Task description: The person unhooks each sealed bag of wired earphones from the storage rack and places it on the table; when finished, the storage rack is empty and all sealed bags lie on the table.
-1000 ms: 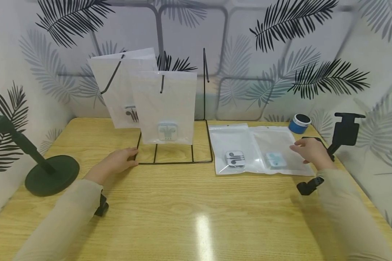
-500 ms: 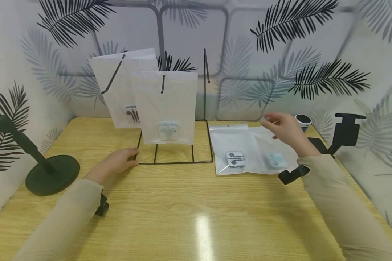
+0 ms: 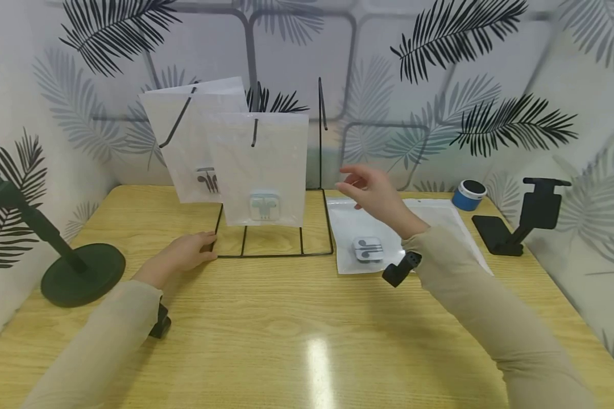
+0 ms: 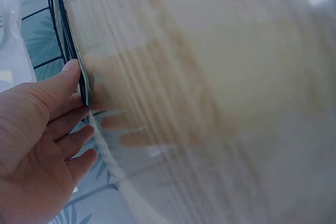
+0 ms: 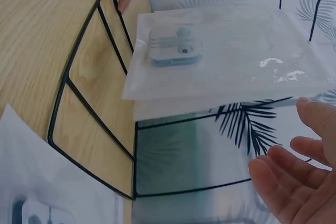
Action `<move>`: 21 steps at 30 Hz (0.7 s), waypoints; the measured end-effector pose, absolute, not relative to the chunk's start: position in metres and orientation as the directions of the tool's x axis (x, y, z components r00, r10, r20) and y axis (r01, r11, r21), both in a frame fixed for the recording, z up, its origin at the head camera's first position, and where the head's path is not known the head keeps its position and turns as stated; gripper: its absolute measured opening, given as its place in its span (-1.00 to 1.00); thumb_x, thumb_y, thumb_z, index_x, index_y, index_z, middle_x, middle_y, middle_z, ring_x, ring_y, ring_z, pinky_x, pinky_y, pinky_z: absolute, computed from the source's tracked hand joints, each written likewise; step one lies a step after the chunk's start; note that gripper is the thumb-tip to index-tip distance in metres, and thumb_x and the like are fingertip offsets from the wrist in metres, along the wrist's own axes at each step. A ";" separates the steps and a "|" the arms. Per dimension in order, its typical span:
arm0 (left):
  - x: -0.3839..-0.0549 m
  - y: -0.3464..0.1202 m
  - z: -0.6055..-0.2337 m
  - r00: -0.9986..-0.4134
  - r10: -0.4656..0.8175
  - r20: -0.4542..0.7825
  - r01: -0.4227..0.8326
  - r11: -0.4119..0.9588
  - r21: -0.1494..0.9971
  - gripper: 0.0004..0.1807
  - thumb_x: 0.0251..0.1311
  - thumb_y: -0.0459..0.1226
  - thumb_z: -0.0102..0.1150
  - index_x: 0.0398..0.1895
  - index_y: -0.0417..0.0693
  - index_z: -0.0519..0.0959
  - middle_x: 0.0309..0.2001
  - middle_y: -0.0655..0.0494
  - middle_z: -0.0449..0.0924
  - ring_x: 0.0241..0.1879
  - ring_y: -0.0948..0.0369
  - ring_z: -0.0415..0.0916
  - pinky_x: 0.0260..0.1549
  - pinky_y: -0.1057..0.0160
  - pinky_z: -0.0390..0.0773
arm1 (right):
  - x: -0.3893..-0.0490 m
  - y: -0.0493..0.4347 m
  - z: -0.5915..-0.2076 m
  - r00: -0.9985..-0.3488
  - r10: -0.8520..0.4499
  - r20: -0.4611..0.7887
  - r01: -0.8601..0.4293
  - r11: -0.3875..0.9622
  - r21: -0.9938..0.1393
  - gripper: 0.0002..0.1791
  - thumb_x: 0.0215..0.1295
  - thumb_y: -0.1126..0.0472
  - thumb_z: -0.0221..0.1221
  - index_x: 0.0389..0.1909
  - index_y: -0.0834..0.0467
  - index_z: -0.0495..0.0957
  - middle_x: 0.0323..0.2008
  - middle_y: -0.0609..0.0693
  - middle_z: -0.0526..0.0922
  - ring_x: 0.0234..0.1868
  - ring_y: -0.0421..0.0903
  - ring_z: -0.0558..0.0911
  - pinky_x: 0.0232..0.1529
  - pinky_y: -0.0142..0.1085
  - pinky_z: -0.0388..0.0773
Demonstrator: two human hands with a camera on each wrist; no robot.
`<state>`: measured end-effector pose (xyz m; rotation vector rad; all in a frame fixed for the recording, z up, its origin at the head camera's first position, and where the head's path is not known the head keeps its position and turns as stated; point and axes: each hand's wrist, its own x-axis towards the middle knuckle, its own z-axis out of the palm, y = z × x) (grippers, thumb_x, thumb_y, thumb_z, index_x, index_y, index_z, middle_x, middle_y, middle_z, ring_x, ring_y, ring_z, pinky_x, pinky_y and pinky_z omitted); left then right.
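A black wire display rack (image 3: 276, 255) stands on the wooden table, its base flat on the top. My left hand (image 3: 181, 253) pinches the base's front left corner between thumb and fingers, seen closely in the left wrist view at the wire (image 4: 79, 77). On a front hook hangs a white zip bag (image 3: 256, 162) with a pale boxed set of earphones (image 3: 264, 207). Behind and left of it, other white bags (image 3: 176, 147) hang from a hook. My right hand (image 3: 373, 196) is in the air right of the rack, fingers loosely bent, holding nothing.
Right of the rack lie two overlapping white bags (image 3: 345, 233), one showing earphones in a case (image 3: 368, 249). A small blue speaker (image 3: 469, 196) and a black phone stand (image 3: 511, 241) are at the right. A dark green round-based stand (image 3: 82, 275) is at the left.
My right hand has moved left from the right-hand flat bag, rising and passing over the bags toward the rack. The left hand and the hanging bags have stayed in place.
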<state>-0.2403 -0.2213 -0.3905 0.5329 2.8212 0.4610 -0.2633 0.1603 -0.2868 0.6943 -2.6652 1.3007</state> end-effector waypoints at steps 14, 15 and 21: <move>-0.240 -0.223 -0.391 -0.903 0.399 -0.158 0.326 0.877 0.352 -0.40 0.29 -0.24 0.05 0.28 -0.43 0.19 0.29 -0.35 0.11 0.24 -0.26 0.07 0.17 -0.17 0.12 | -0.281 0.102 -0.310 -0.916 -0.337 0.219 -0.349 0.396 -0.850 -0.49 0.24 0.16 0.19 0.17 0.23 0.35 -0.13 0.11 0.54 -0.14 -0.05 0.55 -0.42 -0.15 0.61; -0.241 -0.223 -0.392 -0.903 0.400 -0.157 0.328 0.877 0.353 -0.40 0.29 -0.24 0.05 0.28 -0.43 0.19 0.29 -0.35 0.11 0.24 -0.26 0.07 0.17 -0.17 0.12 | -0.281 0.100 -0.311 -0.918 -0.336 0.209 -0.339 0.392 -0.855 -0.49 0.25 0.16 0.18 0.18 0.23 0.34 -0.11 0.12 0.53 -0.13 -0.04 0.55 -0.41 -0.15 0.61; -0.242 -0.224 -0.392 -0.900 0.410 -0.150 0.339 0.873 0.350 -0.40 0.28 -0.25 0.06 0.27 -0.45 0.20 0.27 -0.37 0.12 0.22 -0.26 0.09 0.16 -0.17 0.14 | -0.285 0.090 -0.317 -0.932 -0.312 0.186 -0.298 0.365 -0.882 -0.53 0.25 0.16 0.18 0.14 0.24 0.35 -0.05 0.13 0.51 -0.05 -0.02 0.52 -0.37 -0.10 0.61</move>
